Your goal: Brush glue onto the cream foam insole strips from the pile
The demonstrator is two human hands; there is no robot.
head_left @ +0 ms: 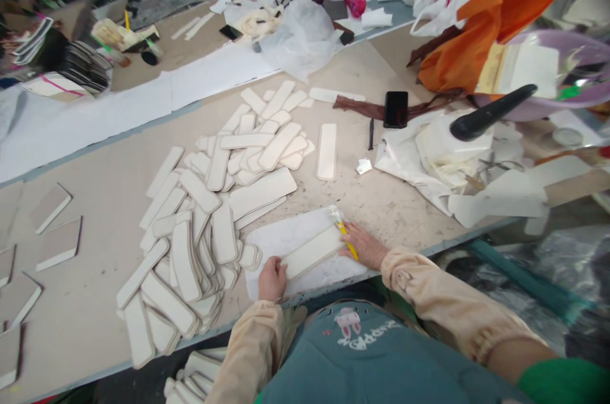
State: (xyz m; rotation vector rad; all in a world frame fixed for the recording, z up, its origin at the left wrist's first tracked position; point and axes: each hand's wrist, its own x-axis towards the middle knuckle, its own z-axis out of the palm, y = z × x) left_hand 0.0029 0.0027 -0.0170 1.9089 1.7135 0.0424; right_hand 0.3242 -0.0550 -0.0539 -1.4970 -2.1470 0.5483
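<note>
The person's left hand pinches one end of a pale strip on a white sheet; the right hand grips a yellow-handled brush at the other end. A purple basin holds clutter, including a green item; a black handle slants over a white container.

Counts, read off my head feed. Pale strips: I log one strip on the sheet, one clear of the heap and one by the brown cloth; the main heap overlaps too much for me to number. White sheet: one. Yellow-handled brush: one. Brown-faced panels at left: at least five, some cut off. Near counter, black phone: one. Orange bag: one. Purple basin: one. Pink bottle: one.
</note>
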